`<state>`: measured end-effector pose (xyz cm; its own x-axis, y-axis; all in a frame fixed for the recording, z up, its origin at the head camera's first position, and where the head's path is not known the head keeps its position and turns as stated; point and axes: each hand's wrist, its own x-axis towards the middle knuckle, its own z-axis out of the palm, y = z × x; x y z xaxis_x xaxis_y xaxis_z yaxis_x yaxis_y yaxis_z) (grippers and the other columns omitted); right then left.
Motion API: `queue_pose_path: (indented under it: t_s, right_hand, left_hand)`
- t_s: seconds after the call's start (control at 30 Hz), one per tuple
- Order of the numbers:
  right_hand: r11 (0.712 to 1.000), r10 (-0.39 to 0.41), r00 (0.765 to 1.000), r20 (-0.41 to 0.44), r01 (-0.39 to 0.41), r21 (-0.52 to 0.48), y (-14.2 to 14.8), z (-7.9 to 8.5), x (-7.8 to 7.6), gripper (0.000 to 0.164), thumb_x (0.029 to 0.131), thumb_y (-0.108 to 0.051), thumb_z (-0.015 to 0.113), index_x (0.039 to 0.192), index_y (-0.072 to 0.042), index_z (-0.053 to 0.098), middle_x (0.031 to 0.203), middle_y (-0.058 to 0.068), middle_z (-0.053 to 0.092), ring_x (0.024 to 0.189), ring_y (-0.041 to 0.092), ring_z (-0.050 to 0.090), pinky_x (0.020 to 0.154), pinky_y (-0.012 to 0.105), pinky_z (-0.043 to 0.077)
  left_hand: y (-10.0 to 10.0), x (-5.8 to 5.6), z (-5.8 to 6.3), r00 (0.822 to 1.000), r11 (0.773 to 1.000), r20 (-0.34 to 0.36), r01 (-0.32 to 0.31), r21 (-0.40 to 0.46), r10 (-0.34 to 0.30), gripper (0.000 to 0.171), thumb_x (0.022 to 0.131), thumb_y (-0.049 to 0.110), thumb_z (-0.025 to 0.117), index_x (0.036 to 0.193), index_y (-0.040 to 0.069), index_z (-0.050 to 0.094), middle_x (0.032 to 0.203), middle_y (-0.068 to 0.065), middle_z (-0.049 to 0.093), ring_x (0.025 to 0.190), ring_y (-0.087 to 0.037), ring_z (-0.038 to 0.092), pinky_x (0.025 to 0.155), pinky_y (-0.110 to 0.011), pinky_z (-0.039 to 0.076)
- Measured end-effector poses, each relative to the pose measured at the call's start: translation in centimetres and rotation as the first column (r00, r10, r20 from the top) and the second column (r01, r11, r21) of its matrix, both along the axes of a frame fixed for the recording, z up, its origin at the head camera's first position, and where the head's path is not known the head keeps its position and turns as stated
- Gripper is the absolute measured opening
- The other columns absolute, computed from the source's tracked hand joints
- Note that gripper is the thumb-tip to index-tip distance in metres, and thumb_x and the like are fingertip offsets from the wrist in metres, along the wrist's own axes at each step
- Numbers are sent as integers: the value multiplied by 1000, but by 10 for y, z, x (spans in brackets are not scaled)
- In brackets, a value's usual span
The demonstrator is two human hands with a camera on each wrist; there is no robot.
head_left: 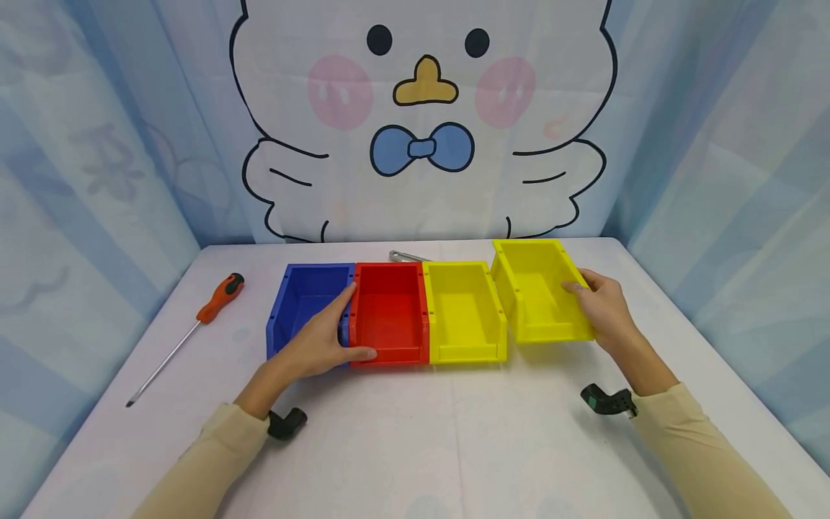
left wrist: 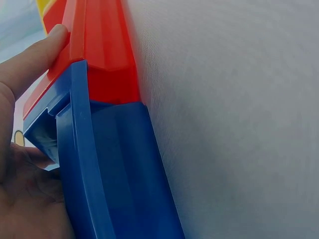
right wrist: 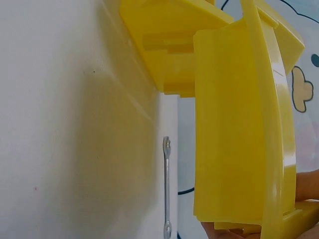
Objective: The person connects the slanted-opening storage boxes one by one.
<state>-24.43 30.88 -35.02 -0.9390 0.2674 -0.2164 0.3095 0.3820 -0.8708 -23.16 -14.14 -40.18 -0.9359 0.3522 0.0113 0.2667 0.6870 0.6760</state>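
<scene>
A blue storage bin [head_left: 277, 317], a red storage bin [head_left: 392, 317] and a yellow storage bin [head_left: 463, 310] stand side by side on the table. My left hand [head_left: 318, 342] grips the adjoining blue and red walls, with its thumb over the red bin's front and other fingers inside the blue bin. At the right end, my right hand [head_left: 606, 306] holds a second yellow bin [head_left: 541, 295] by its right wall, thumb inside. This bin is raised and slightly tilted; the right wrist view shows its underside [right wrist: 229, 129] above the tabletop.
A screwdriver [head_left: 220, 295] with an orange and black handle lies on the left of the white table [head_left: 415, 440]. Behind the bins lies a metal wrench [right wrist: 167, 184], partly hidden in the head view. A printed curtain [head_left: 421, 202] hangs behind the table.
</scene>
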Motion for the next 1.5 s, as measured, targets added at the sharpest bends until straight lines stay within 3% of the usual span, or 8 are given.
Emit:
queue_pose_path:
  t_s: [0.47,0.77,1.1,1.2,1.5]
  right_hand:
    - [1000,-4,1000,-12,5,26,0,-5,0,61,113,-30,46,169,-12,27,166,20,40,118,27,56,74,7,54]
    - [991,17,999,-28,-13,135,-4,-6,3,62,113,-24,49,169,-11,27,164,22,43,119,31,58,89,19,58]
    - [979,49,998,-49,-39,198,-5,-6,7,62,112,-22,48,168,-6,27,161,27,43,114,31,58,75,9,50]
    - [973,62,997,-54,-48,227,-5,-6,6,62,112,-21,48,168,-5,26,161,29,42,114,33,58,80,14,52]
    - [966,45,997,-63,-27,259,-10,-10,6,61,111,-17,47,168,-5,26,163,28,41,122,36,54,107,47,56]
  left_hand:
    - [0,0,1,1000,1000,2,-1,-7,1,119,86,48,84,172,13,9,176,-19,25,159,-47,32,112,-64,52]
    - [0,1,1,1000,1000,-1,-2,-9,2,119,87,48,84,172,13,9,176,-19,24,159,-47,32,114,-65,50]
    - [0,1,2,1000,1000,4,2,3,-2,118,87,46,84,172,13,9,176,-19,25,159,-47,32,112,-64,51]
    - [0,1,1,1000,1000,7,2,3,-2,118,87,46,84,172,13,9,176,-19,24,159,-47,32,113,-64,51]
    - [0,1,1,1000,1000,-4,5,13,-5,119,86,44,85,172,14,9,176,-17,25,159,-45,33,112,-63,53]
